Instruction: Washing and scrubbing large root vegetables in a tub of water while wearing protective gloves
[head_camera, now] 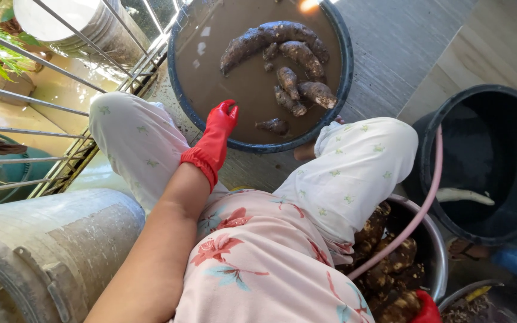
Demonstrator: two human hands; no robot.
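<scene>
While the person squats over the work, the far left of the frame holds a metal railing and, at lower left, a large grey metal drum lying on its side. Next comes the left hand, in a red rubber glove, resting on the near rim of a round dark basin at upper centre; its fingers are close together and pressed to the rim, clamped on nothing. The basin is full of muddy brown water, and about eight cassava roots soak in it, skins dark and not yet peeled. At lower right, a steel bowl beside the person's knee is heaped with soil-caked roots that look unwashed, so much of the washing seems left. The right hand, also in a red glove, shows only as a sliver at the bottom edge beside that bowl; I cannot tell whether its fingers are apart or together. A pink hose runs from there up into a dark tub at the right edge, where a single pale peeled root lies. By this count only one root looks finished.
</scene>
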